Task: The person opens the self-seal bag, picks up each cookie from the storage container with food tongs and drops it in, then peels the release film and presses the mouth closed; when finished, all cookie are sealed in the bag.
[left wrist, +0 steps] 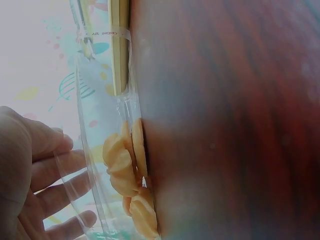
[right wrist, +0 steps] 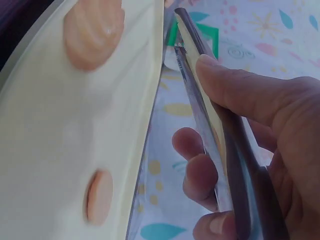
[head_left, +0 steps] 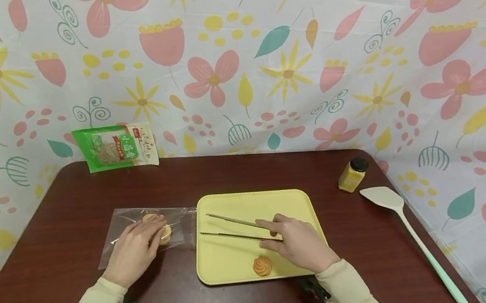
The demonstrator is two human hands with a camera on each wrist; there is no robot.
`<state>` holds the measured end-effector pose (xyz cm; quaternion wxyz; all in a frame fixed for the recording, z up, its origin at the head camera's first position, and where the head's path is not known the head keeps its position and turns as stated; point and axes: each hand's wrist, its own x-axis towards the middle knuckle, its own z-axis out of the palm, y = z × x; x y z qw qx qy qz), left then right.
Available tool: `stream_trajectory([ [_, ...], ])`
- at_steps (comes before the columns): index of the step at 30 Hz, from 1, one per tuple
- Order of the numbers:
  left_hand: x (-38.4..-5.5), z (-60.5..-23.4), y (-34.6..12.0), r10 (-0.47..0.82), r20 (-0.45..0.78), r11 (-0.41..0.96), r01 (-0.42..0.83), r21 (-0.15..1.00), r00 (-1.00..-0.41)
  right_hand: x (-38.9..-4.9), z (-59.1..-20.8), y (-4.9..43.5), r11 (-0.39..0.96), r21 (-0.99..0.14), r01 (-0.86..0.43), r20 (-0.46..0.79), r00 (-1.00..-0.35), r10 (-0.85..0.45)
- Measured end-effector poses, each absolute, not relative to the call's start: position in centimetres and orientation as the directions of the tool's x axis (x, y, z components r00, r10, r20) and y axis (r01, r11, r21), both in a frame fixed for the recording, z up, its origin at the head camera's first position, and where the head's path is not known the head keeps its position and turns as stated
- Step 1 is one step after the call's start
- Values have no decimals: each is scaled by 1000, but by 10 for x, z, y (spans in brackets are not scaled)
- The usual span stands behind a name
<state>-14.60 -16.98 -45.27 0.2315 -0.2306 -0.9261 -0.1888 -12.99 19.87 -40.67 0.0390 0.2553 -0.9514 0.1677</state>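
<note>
A clear plastic bag (head_left: 113, 235) with several piped butter cookies (left wrist: 121, 167) in it lies left of the yellow tray (head_left: 255, 195). Over the bag rests my left hand (head_left: 134, 247), its fingers loosely spread against the plastic in the left wrist view. Above the tray my right hand (head_left: 299, 242) holds metal tongs (right wrist: 235, 145) between thumb and fingers. The tips of the tongs stand apart, point left and have nothing between them. One swirled cookie (head_left: 262, 266) sits near the tray's front edge. The right wrist view also shows a second cookie (right wrist: 101, 197) on the tray.
A jar with a black lid (head_left: 353, 175) stands right of the tray. Along the table's right edge lies a white spatula (head_left: 401, 216) with a green handle. At the back left, a green food packet (head_left: 115, 146) leans against the floral cloth (head_left: 237, 115).
</note>
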Motion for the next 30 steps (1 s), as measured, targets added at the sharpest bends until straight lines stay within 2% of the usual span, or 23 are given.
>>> stream_trajectory([
  [11,-147,-455,-172,337,518,820,516,248,-786,-115,-397,236,882,-297,-367,151,-930,-336],
  [30,-147,-455,-172,339,524,820,518,243,-781,-86,-386,298,931,-303,-204,114,-978,-177],
])
